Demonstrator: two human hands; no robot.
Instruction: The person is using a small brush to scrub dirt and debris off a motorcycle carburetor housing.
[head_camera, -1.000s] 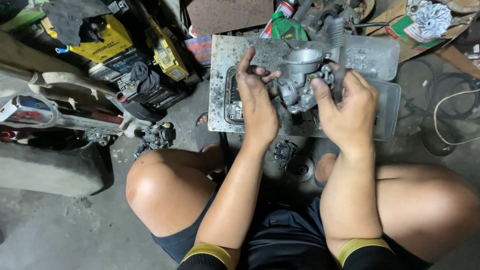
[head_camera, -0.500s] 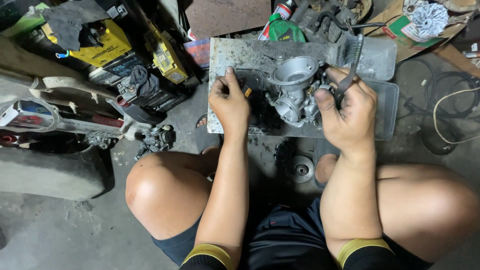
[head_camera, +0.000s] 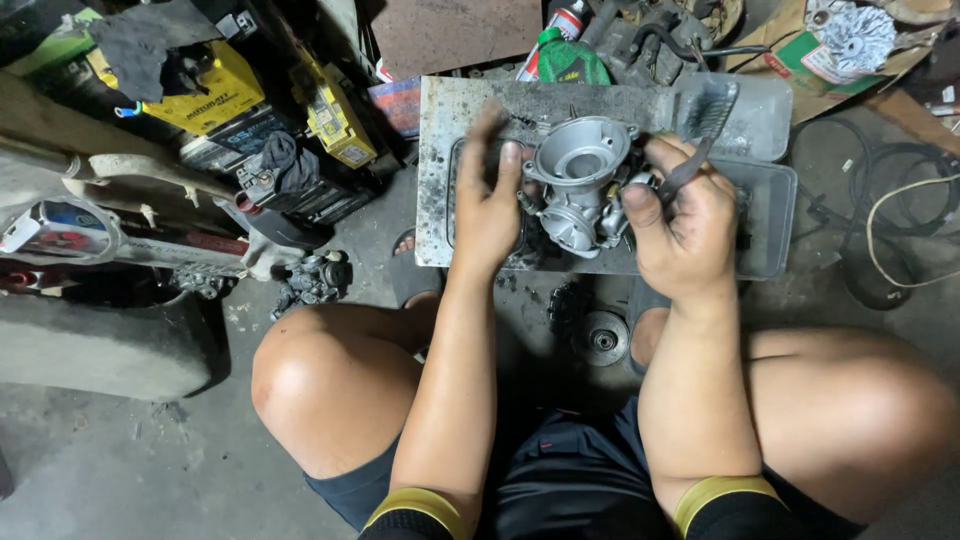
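A grey metal carburettor (head_camera: 580, 180) with a round open throat is held over a dirty metal tray (head_camera: 450, 130). My left hand (head_camera: 487, 205) presses against its left side, fingers spread and blurred. My right hand (head_camera: 680, 225) steadies the carburettor's right side and also grips the handle of a dark brush (head_camera: 705, 125), whose bristled head points up and away over a clear plastic tub (head_camera: 770, 200).
Yellow batteries (head_camera: 215, 90) and a rag lie at the left, with a small carburettor part (head_camera: 312, 280) on the concrete floor. A green spray can (head_camera: 565, 55) sits behind the tray. A round metal part (head_camera: 603, 340) lies between my knees. Cables coil at the right.
My left hand let go of the carburettor, reached to the tray's left, then came back to the carburettor's side. The carburettor now shows its open throat upward. The right hand keeps the brush.
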